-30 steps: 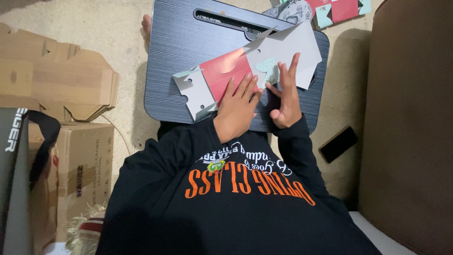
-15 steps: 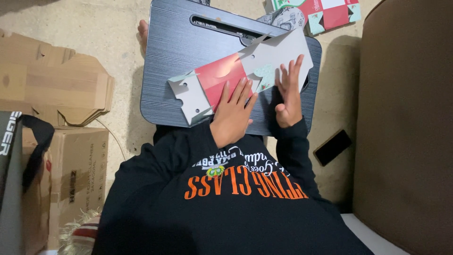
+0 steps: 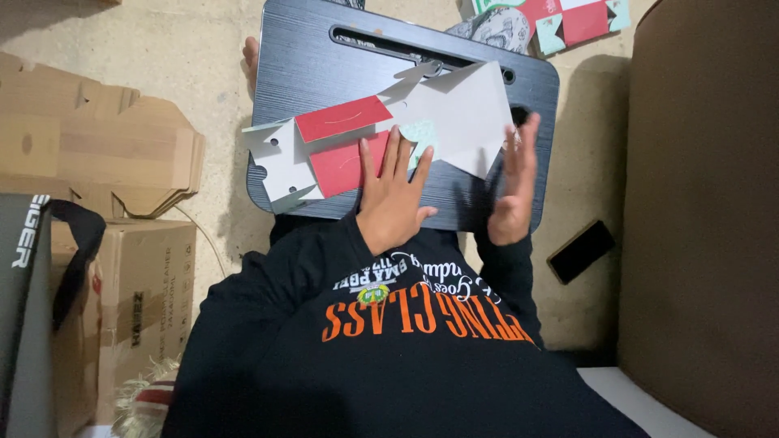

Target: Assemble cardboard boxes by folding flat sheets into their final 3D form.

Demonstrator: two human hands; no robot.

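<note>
Left of the desk, the black bag (image 3: 32, 324) is cut off by the frame edge, and only part of its strap shows. The cardboard boxes (image 3: 97, 154) beside it lie flattened and stacked on the floor (image 3: 187, 49). Their lower portion is hidden behind the bag.

The dark grey desk (image 3: 324, 73) rests across the lap, and its near edge is hidden by the black sleeves. A slot runs along the far edge, partly covered by the card blank (image 3: 462, 113). The blank is a flat cut-out of white and red panels. It lies across the desk from the left edge, which it overhangs, to near the right edge.

The left hand (image 3: 393, 195) lies flat on the blank near the middle of the near edge. Its fingers are spread wide, it grips nothing, and it hides part of a red panel and a pale green patch.

The right hand (image 3: 515, 191) is open with the fingers extended near the near right corner. It is motion-blurred, and contact with the blank cannot be determined.

The far left corner of the desk is bare. A narrow strip is free along the right edge.

More printed blanks (image 3: 568, 20) lie beyond the far right corner, cut off by the frame. A dark phone (image 3: 580, 251) lies on the floor to the right, near a brown upholstered surface (image 3: 706, 203).
</note>
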